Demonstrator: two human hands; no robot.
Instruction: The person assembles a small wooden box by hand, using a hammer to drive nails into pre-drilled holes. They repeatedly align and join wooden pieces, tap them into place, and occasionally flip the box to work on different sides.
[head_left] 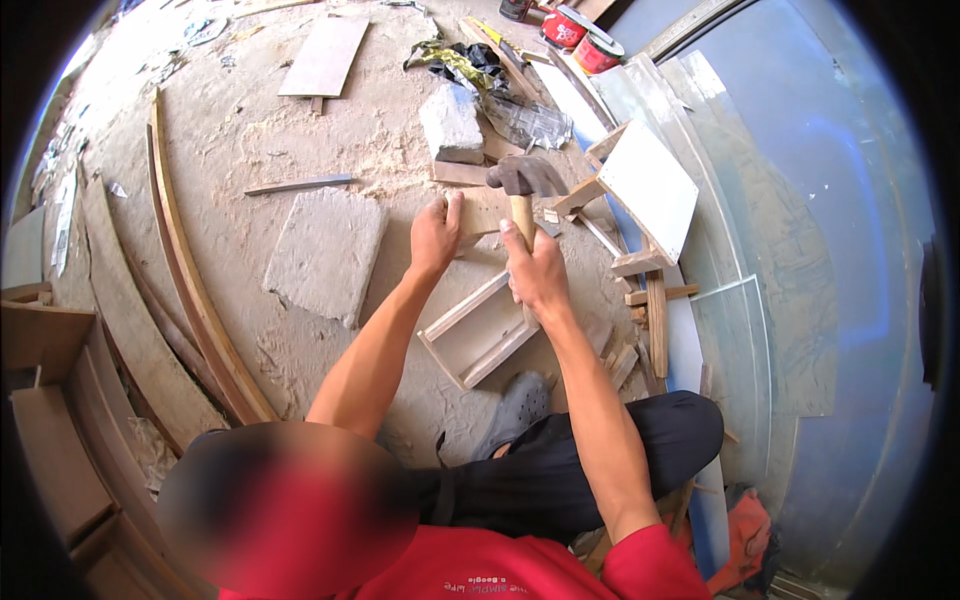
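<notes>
While the right hand clasps the hammer by its near end, sensible given a likely heavy head, the left hand grips the left end of the wood block, probably light and stiff, right of the stone slab.

Hammer head grey-brown, handle tan; wood block tan; shirt red.

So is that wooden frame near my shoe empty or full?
Empty, as far as visible: only bare surface shows inside the wooden frame; the hammer partly hides one end.
</notes>
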